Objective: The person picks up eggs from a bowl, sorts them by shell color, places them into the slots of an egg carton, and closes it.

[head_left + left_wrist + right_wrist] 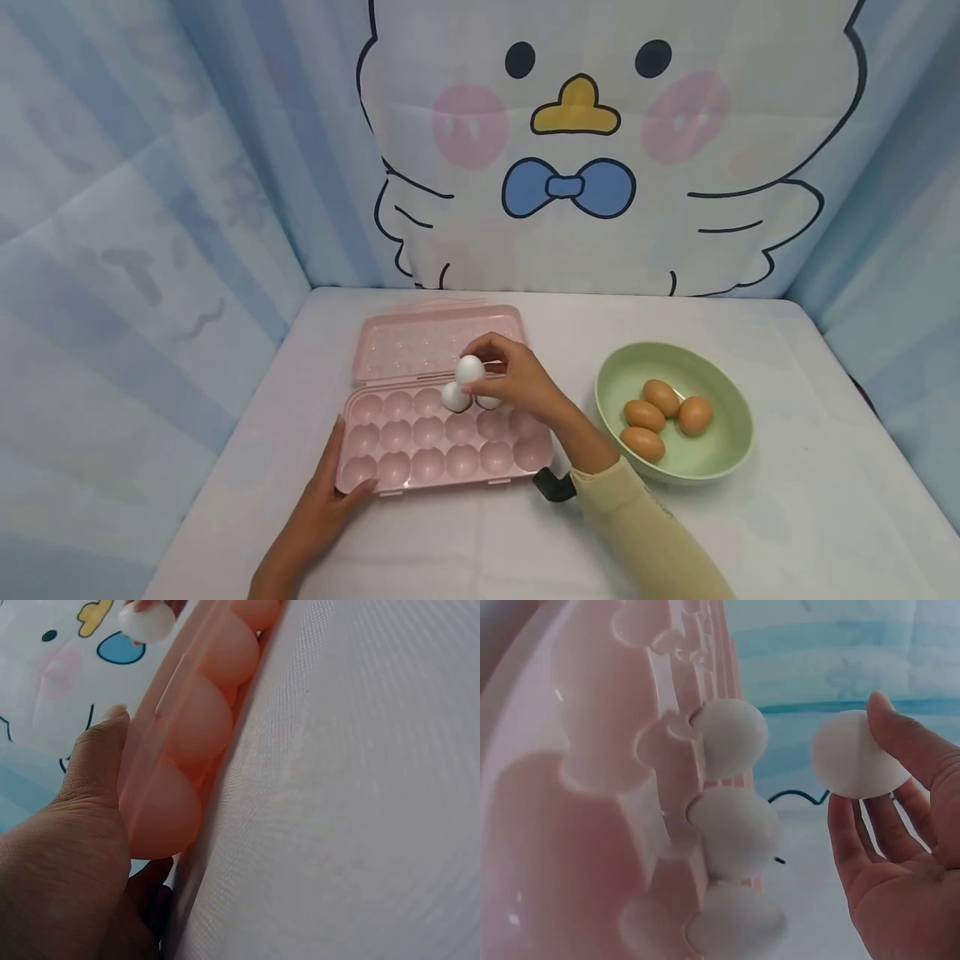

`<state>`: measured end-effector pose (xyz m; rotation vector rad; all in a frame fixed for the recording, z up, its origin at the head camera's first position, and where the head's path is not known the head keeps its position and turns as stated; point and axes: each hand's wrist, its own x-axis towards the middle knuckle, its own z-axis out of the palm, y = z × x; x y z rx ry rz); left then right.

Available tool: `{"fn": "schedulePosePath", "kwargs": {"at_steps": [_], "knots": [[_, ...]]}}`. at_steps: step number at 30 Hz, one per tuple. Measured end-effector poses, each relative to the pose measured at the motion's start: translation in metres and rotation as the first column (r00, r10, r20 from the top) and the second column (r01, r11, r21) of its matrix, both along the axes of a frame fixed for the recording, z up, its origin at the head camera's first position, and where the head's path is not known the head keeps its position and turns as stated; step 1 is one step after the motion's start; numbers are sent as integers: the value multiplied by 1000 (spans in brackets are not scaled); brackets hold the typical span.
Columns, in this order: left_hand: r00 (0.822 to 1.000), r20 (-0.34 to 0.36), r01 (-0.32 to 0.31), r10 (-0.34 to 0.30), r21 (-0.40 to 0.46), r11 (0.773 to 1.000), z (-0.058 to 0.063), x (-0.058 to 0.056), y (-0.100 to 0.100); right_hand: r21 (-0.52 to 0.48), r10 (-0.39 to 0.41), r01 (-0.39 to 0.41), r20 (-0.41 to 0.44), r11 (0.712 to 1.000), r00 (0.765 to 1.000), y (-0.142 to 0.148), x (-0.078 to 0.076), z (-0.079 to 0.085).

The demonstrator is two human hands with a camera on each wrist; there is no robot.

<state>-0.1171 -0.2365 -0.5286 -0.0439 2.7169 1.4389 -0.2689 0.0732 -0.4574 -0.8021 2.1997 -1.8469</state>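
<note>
My right hand (517, 379) pinches a white egg (470, 369) between thumb and fingers, above the back row of a pink egg box (444, 435). In the right wrist view, this egg (857, 754) is apart from three white eggs seated in a row of hollows, the middle one (733, 832) among them. The head view shows one seated egg (456, 397) plainly; the right hand partly hides the others. At the box's front left corner, my left hand (322, 504) grips the edge, its thumb (97, 761) along the front side in the left wrist view.
The box's lid (438, 340) lies folded open towards the back. On the right stands a green bowl (720, 454) with several brown eggs (643, 444). A white cloth (480, 550) covers the table, and a printed curtain (570, 250) hangs behind it.
</note>
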Motion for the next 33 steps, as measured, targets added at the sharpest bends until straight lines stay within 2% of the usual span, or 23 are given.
{"fn": "schedulePosePath", "kwargs": {"at_steps": [7, 13, 18, 23, 33], "knots": [[1000, -18, 6, -6, 10, 1000, 0, -1, -2, 79, 31, -29, -18, 996, 999, -20, 0, -5], [1000, -5, -2, 2, 2, 1000, 0, -1, -3, 143, 47, -31, -114, 989, 992, -34, 2, -5], [1000, -6, 0, 0, 2, 1000, 0, -2, -3, 238, 64, -19, -179, 971, 982, -46, 0, -3], [1000, -14, 6, -6, 8, 1000, -1, -2, -2, 307, 78, -24, -165, 951, 983, -54, 0, -3], [1000, -12, 6, -5, 20, 1000, 3, -1, -1, 343, 82, -31, -136, 939, 987, -68, 0, -8]]}}
